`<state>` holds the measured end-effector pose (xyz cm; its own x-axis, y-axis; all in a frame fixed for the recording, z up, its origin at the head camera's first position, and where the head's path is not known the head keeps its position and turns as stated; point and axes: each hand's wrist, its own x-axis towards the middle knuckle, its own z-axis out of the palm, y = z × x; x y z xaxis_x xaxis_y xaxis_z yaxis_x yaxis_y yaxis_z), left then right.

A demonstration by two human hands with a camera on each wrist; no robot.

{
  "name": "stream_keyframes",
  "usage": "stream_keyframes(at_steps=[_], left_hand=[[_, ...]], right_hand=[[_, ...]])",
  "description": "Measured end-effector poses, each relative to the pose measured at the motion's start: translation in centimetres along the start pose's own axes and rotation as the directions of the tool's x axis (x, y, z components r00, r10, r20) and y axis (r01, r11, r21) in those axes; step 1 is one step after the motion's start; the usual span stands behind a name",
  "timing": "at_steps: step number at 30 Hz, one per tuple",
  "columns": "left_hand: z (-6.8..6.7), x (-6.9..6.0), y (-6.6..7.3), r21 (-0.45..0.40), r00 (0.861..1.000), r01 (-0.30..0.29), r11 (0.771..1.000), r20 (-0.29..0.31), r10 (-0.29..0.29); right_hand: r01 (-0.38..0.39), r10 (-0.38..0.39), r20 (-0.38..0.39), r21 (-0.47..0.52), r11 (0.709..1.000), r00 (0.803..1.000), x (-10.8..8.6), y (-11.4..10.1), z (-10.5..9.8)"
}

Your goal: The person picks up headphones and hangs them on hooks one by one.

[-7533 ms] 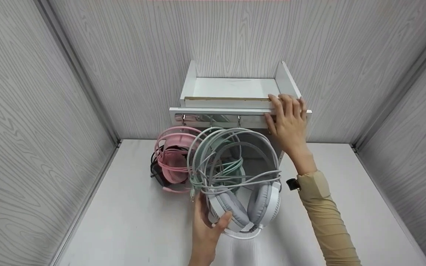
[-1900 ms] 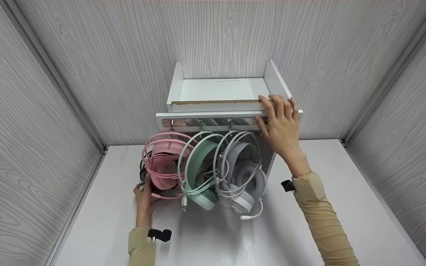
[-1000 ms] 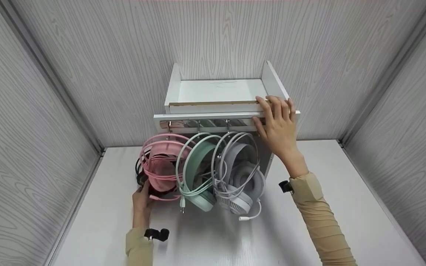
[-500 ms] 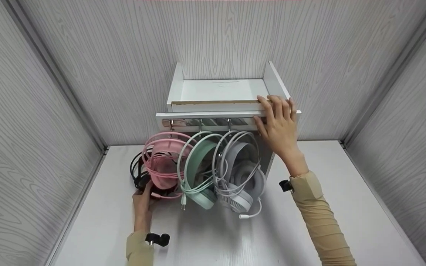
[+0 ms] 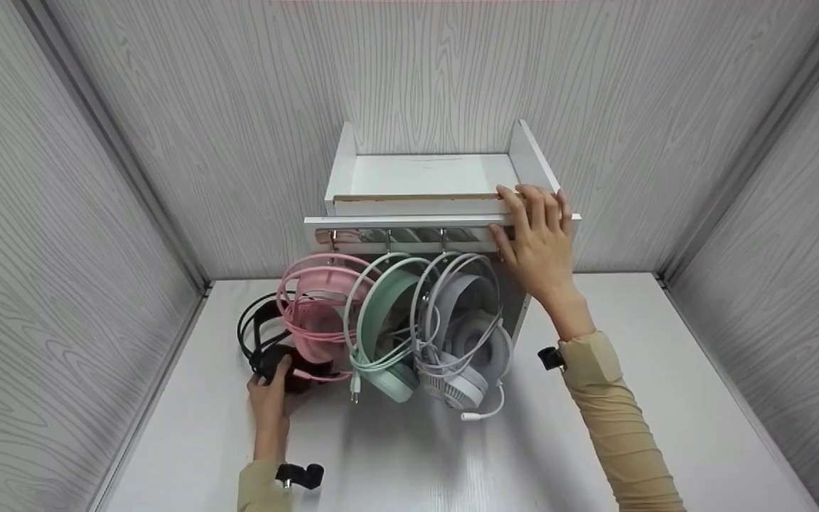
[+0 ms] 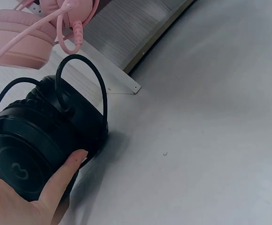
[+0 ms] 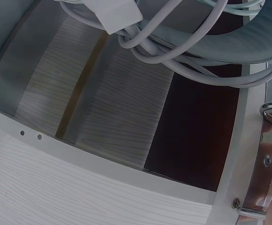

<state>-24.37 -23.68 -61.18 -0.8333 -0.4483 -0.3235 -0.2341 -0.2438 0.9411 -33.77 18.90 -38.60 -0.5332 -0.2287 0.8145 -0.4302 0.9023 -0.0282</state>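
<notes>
In the head view my left hand (image 5: 269, 402) grips a black headset (image 5: 278, 359) by an ear cup, below and left of the pink headset. Seen from the left wrist, my thumb lies across the round ear cup (image 6: 21, 168); most other fingers are hidden. My right hand (image 5: 541, 245) holds the front of a white rack (image 5: 409, 222) near its right end, fingers over the top edge and thumb on the front. From the rack's metal hooks hang a pink headset (image 5: 320, 341), a green headset (image 5: 381, 313) and a grey-white headset (image 5: 459, 384), cables wound round them.
The rack stands on a white tabletop (image 5: 189, 427) against the back wall (image 5: 424, 71), with wood-grain walls on both sides. A microphone boom (image 5: 484, 416) sticks out below the grey-white headset. The rack's side panel (image 6: 121, 33) is close to the black headset.
My left hand has let go of the now hanging grey-white headset and drawn the black one out from behind the pink one, leftward and down. My right hand stays on the rack.
</notes>
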Motion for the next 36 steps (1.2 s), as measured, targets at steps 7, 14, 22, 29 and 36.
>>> stream_keyframes(at_steps=[7, 14, 22, 29, 36], left_hand=[[-0.9, -1.2, 1.0, -0.022, 1.000, -0.027, 0.999, -0.015, 0.026], [-2.1, -2.1, 1.4, -0.060, 0.989, -0.116, 0.991, -0.102, 0.110], [-2.9, -3.2, 1.5, -0.048, 0.956, -0.220, 0.974, -0.208, 0.206], [-3.4, -3.9, 1.5, -0.069, 0.920, -0.321, 0.944, -0.259, 0.294], [-4.2, -4.7, 1.4, -0.099, 0.880, -0.423, 0.901, -0.282, 0.382]], right_hand=[[0.000, 0.000, 0.004, 0.002, 1.000, 1.000, 0.1, 0.0, -0.1], [0.001, -0.001, 0.008, -0.010, 1.000, 1.000, 0.0, 0.2, 0.0], [-0.001, 0.001, 0.011, -0.008, 1.000, 1.000, 0.1, 0.1, 0.1], [-0.004, 0.004, 0.018, 0.000, 1.000, 1.000, 0.1, 0.1, 0.1], [0.002, -0.001, 0.018, -0.009, 1.000, 1.000, 0.2, 0.1, -0.1]])
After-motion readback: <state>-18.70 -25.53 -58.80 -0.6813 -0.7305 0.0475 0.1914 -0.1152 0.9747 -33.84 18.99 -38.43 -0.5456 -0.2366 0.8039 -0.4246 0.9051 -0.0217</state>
